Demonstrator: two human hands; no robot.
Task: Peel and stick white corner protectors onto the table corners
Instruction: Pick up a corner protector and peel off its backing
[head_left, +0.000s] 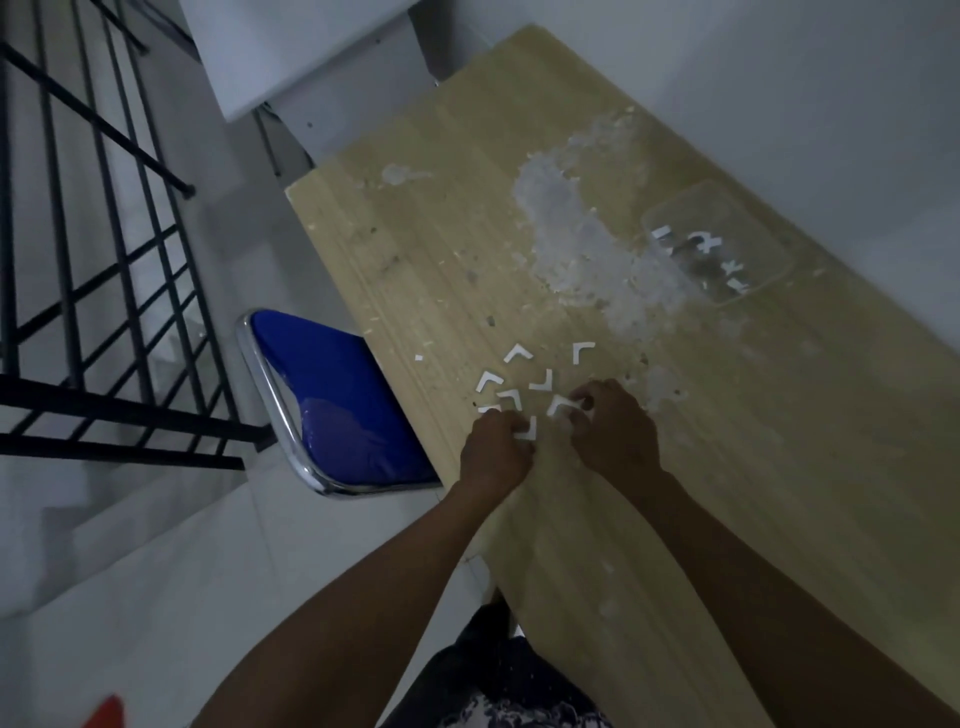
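No readable writing anywhere. Small white L-shaped corner protectors (519, 353) scattered on a pale wood-grain table (467, 218) with flaky white patches — more, perhaps, in a clear plastic tray (727, 208). Left hand (493, 447) and right hand (613, 431) each pinching one piece near the chair-side edge.

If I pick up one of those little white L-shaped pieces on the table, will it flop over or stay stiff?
Probably stiff: each white corner protector keeps a crisp L shape lying on the table. Likely very light, since they are thin and small beside the right hand. Lying flat, one may be fiddly to lift; fingertips seem needed.
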